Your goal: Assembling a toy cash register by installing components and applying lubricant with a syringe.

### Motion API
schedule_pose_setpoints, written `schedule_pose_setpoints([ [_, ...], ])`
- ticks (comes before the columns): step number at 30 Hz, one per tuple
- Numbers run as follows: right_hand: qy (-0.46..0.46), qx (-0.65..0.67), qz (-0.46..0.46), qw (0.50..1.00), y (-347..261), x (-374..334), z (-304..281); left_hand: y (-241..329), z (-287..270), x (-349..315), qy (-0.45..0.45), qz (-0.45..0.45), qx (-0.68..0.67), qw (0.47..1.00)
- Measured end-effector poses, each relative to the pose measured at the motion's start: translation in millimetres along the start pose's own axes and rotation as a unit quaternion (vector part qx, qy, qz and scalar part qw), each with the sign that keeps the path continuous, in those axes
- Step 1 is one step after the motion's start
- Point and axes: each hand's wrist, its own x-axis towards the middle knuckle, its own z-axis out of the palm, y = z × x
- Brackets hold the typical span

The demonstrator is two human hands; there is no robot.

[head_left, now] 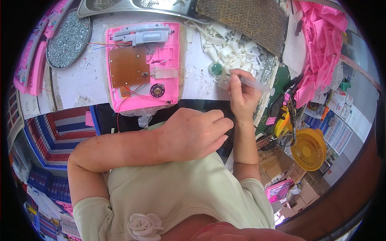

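Observation:
Near the table's front edge, my left hand [201,132] is closed with its fingers curled in. Whatever it may hold is hidden. A clear plastic syringe [255,83] is gripped in my right hand [244,96], its narrow end pointing left and its flanged end to the right. Just beyond that narrow end stands a small round pot with green contents [216,68]. To the left lies an open pink plastic housing [173,64], fitted with a brown circuit board [128,67], a round black speaker [157,90], a grey panel and thin wires.
Loose white plastic parts [231,48] are heaped behind my right hand. A dish of small screws [69,40] stands at the left, and a metal tray [144,9] at the back. Pink parts [321,48] are piled at the right, with a yellow fan [308,149] below.

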Motion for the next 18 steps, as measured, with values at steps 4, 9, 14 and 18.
schedule_pose_setpoints([
  [4, -0.015, -0.002, -0.014, 1.0, 3.6, 0.6, -3.4, 0.0, -0.6, 2.1, -0.003, -0.022, -0.006, 1.0],
  [9, -0.048, -0.172, -0.152, 0.972, -4.4, -7.5, -6.7, -1.0, 1.8, 10.0, 0.047, -0.085, -0.128, 0.987],
  [14, -0.05, -0.131, -0.215, 0.967, 3.9, -11.1, -3.2, -9.9, 12.5, 22.5, 0.033, -0.055, -0.122, 0.99],
  [18, -0.047, -0.099, -0.211, 0.971, 9.0, -12.1, -3.0, -9.7, 14.2, 28.6, 0.018, -0.109, -0.146, 0.983],
])
